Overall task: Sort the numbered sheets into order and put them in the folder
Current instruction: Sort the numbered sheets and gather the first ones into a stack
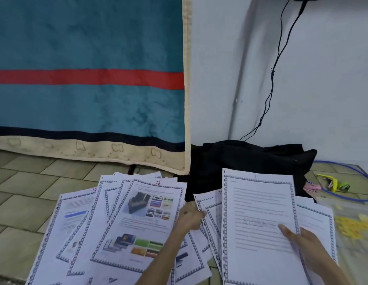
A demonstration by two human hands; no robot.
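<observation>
Numbered sheets sit on the tiled floor (24,194) in two groups — a fanned spread (137,219) on the left with page 13 on top, and a smaller stack (259,221) on the right topped by a text-only page. Left hand (190,219) pinches the edge of a sheet between the groups; right hand (302,243) grips the right stack, thumb on top. Folder — a clear plastic one (351,223) lies just right of the stack, blurred.
</observation>
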